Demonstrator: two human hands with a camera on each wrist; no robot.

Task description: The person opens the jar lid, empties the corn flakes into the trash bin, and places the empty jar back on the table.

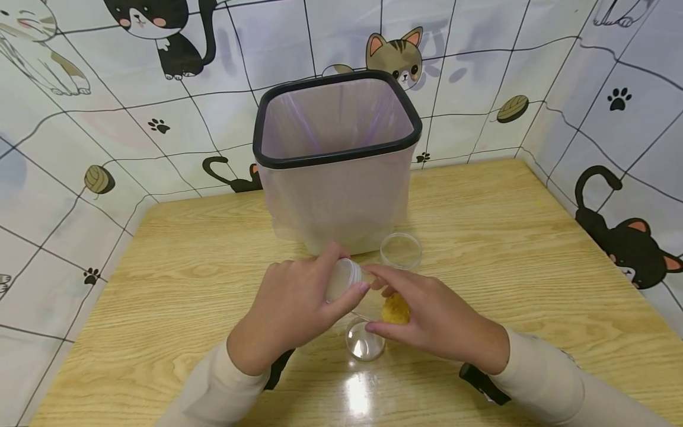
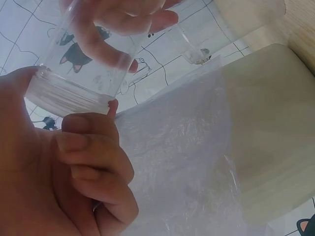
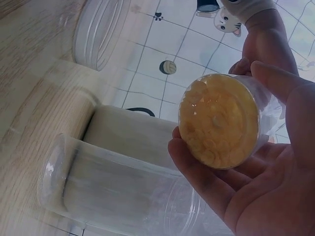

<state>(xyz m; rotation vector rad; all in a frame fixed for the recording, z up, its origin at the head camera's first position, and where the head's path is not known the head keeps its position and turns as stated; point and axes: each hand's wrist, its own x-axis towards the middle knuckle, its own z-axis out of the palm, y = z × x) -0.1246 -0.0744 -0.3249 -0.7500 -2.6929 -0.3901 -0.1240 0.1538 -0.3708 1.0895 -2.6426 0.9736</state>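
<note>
A clear plastic jar (image 1: pixel 371 301) lies tilted between the two hands, yellow contents (image 3: pixel 219 123) gathered at its base. My left hand (image 1: pixel 299 302) grips the ribbed screw lid (image 2: pixel 64 97) at the jar's mouth, thumb on one side and fingers on the other. The right hand (image 1: pixel 432 314) holds the jar's body near its base, thumb and fingers spread around the wall. Just below the hands in the head view, a second clear jar (image 1: pixel 365 341) without a lid stands upright on the table. A loose clear lid (image 1: pixel 401 250) rests beyond the right hand.
A bin (image 1: pixel 341 196) with a black rim and a thin plastic liner stands behind the hands on the wooden table (image 1: pixel 203 255). Cat-patterned sheeting (image 1: pixel 299 35) covers the walls at the back and both sides.
</note>
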